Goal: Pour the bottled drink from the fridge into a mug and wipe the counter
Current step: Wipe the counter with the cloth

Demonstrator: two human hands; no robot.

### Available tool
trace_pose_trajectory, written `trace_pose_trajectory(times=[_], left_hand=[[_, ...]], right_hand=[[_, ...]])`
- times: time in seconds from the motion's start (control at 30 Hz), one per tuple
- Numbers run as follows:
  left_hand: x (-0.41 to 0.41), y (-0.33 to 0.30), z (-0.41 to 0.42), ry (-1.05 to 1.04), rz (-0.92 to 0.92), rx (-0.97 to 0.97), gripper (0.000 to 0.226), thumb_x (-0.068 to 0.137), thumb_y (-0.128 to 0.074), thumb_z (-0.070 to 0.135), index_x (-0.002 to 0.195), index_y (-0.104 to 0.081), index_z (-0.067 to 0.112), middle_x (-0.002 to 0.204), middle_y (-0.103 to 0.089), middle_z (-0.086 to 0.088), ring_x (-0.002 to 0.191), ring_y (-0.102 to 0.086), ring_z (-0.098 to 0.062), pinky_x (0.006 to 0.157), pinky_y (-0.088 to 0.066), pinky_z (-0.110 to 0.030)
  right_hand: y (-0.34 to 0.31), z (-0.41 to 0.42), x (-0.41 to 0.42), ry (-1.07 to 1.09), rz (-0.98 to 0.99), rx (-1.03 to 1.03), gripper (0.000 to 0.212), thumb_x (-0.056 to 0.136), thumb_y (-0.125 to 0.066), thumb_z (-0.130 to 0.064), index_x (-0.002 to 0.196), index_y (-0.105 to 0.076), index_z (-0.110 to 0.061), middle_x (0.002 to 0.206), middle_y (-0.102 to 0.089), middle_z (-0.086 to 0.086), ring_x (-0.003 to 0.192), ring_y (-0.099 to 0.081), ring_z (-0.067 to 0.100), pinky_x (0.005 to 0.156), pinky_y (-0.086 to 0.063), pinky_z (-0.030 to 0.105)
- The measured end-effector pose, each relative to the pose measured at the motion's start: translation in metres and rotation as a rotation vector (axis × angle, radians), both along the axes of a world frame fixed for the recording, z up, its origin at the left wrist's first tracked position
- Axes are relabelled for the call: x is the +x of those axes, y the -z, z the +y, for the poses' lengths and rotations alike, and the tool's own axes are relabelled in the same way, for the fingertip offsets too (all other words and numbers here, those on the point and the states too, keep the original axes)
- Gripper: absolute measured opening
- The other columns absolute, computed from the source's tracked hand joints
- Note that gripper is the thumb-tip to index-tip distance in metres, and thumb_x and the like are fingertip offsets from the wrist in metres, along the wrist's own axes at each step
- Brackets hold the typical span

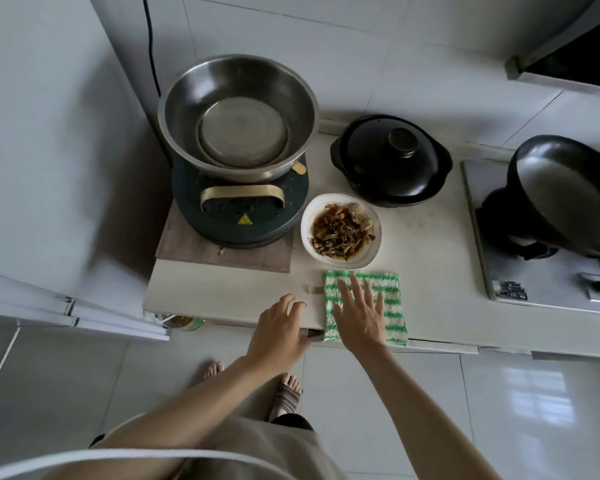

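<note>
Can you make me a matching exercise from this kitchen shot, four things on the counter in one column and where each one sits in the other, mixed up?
Things:
1. steel bowl
2. black pot
3. plate of food
4. striped cloth

Places:
A. at the counter's front edge, under the right hand
B. on top of the round dark cooker
C. toward the back wall, lid on
D. directly behind the cloth

Pairs: 1-B, 2-C, 3-D, 4-A
</note>
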State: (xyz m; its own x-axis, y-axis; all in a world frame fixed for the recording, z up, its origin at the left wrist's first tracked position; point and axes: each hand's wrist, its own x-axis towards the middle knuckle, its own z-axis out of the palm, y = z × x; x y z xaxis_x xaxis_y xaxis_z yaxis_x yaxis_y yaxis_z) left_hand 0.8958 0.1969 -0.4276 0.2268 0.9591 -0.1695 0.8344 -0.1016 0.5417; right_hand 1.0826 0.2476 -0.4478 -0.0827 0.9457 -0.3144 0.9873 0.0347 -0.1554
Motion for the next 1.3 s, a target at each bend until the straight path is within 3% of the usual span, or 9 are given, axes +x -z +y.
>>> trace_pose_trajectory(times=[0.07, 0.17, 0.37, 0.5, 0.63, 0.73, 0.83, 1.07, 1.3], left_hand=[[-0.008, 0.001, 0.001, 0.006, 0.044, 0.018, 0.057, 0.089, -0.056, 0.031, 0.140, -0.037, 0.016, 0.150, -0.033, -0.007, 0.134, -0.041, -0.023, 0.109, -0.036, -0.037], [-0.032, 0.003, 0.004, -0.008, 0.118, 0.050, 0.062, 0.086, -0.061, 0.032, 0.141, -0.037, 0.016, 0.151, -0.033, -0.008, 0.133, -0.043, -0.023, 0.108, -0.039, -0.036], [-0.122, 0.008, -0.007, -0.322, 0.288, 0.009, 0.078, 0.078, -0.075, 0.034, 0.141, -0.038, 0.007, 0.148, -0.041, -0.019, 0.131, -0.047, -0.034, 0.103, -0.045, -0.044], [-0.184, 0.016, -0.020, -0.571, 0.305, -0.105, 0.086, 0.073, -0.079, 0.029, 0.140, -0.035, -0.003, 0.144, -0.041, -0.028, 0.130, -0.045, -0.045, 0.102, -0.044, -0.054], [-0.221, 0.023, -0.029, -0.675, 0.272, -0.187, 0.084, 0.078, -0.073, 0.021, 0.142, -0.029, -0.011, 0.147, -0.037, -0.033, 0.137, -0.037, -0.044, 0.110, -0.038, -0.052], [-0.234, 0.028, -0.029, -0.714, 0.165, -0.199, 0.075, 0.081, -0.070, 0.013, 0.140, -0.030, -0.011, 0.139, -0.045, -0.032, 0.129, -0.045, -0.045, 0.102, -0.042, -0.050], [-0.241, 0.032, -0.027, -0.717, 0.094, -0.195, 0.075, 0.086, -0.063, 0.009, 0.147, -0.023, -0.008, 0.146, -0.040, -0.029, 0.133, -0.043, -0.042, 0.105, -0.039, -0.047], [-0.286, 0.047, -0.040, -0.754, 0.074, -0.051, 0.077, 0.077, -0.057, -0.010, 0.147, -0.024, -0.008, 0.143, -0.042, -0.031, 0.130, -0.044, -0.045, 0.105, -0.041, -0.051], [-0.293, 0.061, -0.048, -0.755, -0.026, -0.048, 0.072, 0.079, -0.048, -0.013, 0.147, -0.025, -0.005, 0.144, -0.041, -0.028, 0.133, -0.042, -0.041, 0.108, -0.038, -0.051]], right_hand=[[0.012, 0.002, 0.004, 0.033, -0.079, -0.041, 0.061, 0.105, -0.025, -0.049, 0.159, -0.001, -0.034, 0.167, 0.010, -0.001, 0.154, 0.005, 0.032, 0.117, 0.011, 0.059], [0.027, -0.002, 0.015, 0.108, -0.083, -0.050, 0.063, 0.102, -0.015, -0.059, 0.157, 0.009, -0.039, 0.165, 0.018, -0.003, 0.153, 0.012, 0.031, 0.118, 0.008, 0.065], [0.050, -0.013, 0.010, 0.197, -0.013, 0.003, 0.065, 0.098, -0.002, -0.062, 0.157, 0.011, -0.039, 0.166, 0.016, -0.002, 0.152, 0.018, 0.027, 0.119, 0.007, 0.063], [0.060, -0.025, -0.019, 0.268, 0.002, 0.068, 0.067, 0.099, -0.009, -0.059, 0.159, 0.006, -0.033, 0.167, 0.011, 0.001, 0.153, 0.014, 0.027, 0.120, 0.007, 0.060], [0.066, -0.034, -0.073, 0.281, 0.029, 0.111, 0.069, 0.101, -0.016, -0.053, 0.160, -0.001, -0.022, 0.168, 0.002, 0.004, 0.154, 0.009, 0.026, 0.122, 0.000, 0.057], [0.063, -0.042, -0.138, 0.194, 0.089, 0.116, 0.070, 0.102, -0.019, -0.049, 0.160, -0.005, -0.014, 0.168, 0.001, 0.008, 0.154, 0.009, 0.026, 0.123, -0.003, 0.054], [0.057, -0.050, -0.207, 0.048, 0.166, 0.093, 0.072, 0.102, -0.021, -0.049, 0.159, 0.000, -0.012, 0.167, 0.008, 0.010, 0.154, 0.012, 0.025, 0.124, -0.002, 0.052], [0.052, -0.037, -0.362, -0.230, 0.240, 0.011, 0.077, 0.097, -0.023, -0.051, 0.160, 0.000, -0.013, 0.168, 0.004, 0.007, 0.154, 0.009, 0.024, 0.124, 0.003, 0.049], [0.059, -0.030, -0.338, -0.329, 0.198, 0.037, 0.069, 0.102, -0.021, -0.054, 0.161, -0.004, -0.022, 0.169, -0.003, -0.001, 0.155, 0.005, 0.019, 0.125, 0.004, 0.046]])
